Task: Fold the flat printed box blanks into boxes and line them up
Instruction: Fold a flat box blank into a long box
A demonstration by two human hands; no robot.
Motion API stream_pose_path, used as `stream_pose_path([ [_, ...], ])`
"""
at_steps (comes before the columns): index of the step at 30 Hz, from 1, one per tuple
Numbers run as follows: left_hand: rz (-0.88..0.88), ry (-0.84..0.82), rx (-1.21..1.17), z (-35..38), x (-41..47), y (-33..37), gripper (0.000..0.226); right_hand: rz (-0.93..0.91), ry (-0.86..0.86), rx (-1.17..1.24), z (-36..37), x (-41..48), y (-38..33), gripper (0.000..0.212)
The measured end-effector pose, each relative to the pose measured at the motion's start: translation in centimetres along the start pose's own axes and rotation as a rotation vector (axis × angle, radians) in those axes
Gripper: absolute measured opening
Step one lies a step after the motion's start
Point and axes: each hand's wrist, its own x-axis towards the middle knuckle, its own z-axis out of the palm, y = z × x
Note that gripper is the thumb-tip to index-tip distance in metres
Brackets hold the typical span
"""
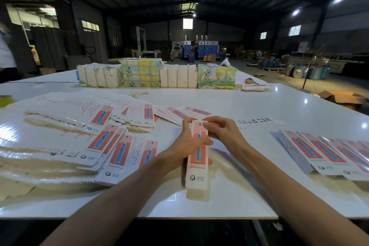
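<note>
Over the near middle of the bench (279,106), the printed box (197,158) is held lengthwise, my left hand (184,144) wrapped round its side, my right hand (221,132) pinching its far end. Flat blanks (95,136) lie heaped to the left; folded boxes (323,152) line up at right.

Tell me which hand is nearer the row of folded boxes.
Right. The right hand, pinching the held box, is left of the row of folded boxes; the left hand grips farther left.

Upright folded box (196,158) mid-table, flat blanks (83,142) left, finished boxes (327,154) lined right
</note>
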Motion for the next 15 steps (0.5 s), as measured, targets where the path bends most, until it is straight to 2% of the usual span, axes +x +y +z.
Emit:
stream_pose_path([
  [6, 0.037, 0.156, -0.109, 0.1, 0.6, 0.2, 0.077, -0.030, 0.094, -0.274, 1.6, -0.4, -0.3, 0.039],
  [9, 0.014, 0.228, -0.368, 0.2, 0.5, 0.9, 0.052, -0.104, 0.051, -0.583, 2.4, -1.3, -1.2, 0.044],
  [10, -0.023, 0.211, -0.496, 0.3, 0.2, 1.5, 0.051, -0.103, 0.005, -0.694, 2.9, -1.6, -1.5, 0.045],
  [11, -0.068, 0.178, -0.592, 0.3, -0.2, 2.0, 0.062, -0.102, -0.034, -0.811, 3.3, -2.0, -1.6, 0.046],
  [13, -0.120, 0.103, -0.623, 0.2, -0.8, 2.8, 0.088, -0.114, -0.050, -1.016, 4.1, -2.5, -1.8, 0.044],
  [15, -0.128, 0.055, -0.533, 0.0, -1.5, 3.4, 0.091, -0.123, -0.027, -1.099, 4.5, -2.7, -2.0, 0.041],
])
